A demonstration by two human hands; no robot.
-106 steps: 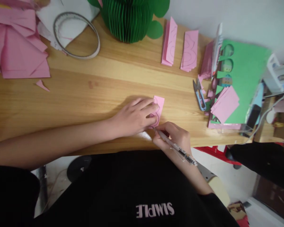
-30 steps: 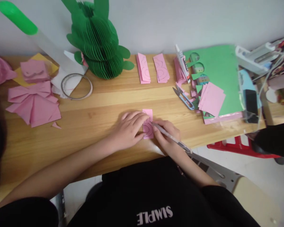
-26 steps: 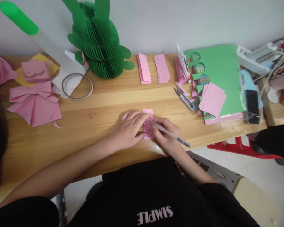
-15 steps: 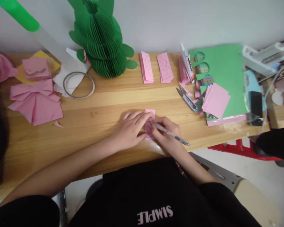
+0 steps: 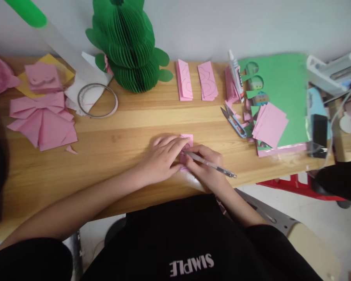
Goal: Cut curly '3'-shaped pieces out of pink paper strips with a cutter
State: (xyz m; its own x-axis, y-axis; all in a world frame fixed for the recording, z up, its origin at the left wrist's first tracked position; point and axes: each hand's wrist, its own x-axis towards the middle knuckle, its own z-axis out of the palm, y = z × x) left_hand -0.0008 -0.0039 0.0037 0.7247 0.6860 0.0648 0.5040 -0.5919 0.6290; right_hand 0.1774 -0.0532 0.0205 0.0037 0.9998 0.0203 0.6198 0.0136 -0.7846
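On my feed the wooden table [image 5: 111, 144] fills the view, with a green paper cactus [image 5: 128, 43] standing at its 11 o'clock. The left grip [image 5: 163, 158] is released, its fingers flat and pressing down on a pink paper slip [image 5: 187, 137]. At its 3 o'clock the right grip [image 5: 206, 169] is clenched round a clear pen [image 5: 212, 166]. The tip touches the slip and the tail points to 4 o'clock. The slip lies near the table's 6 o'clock edge, mostly covered.
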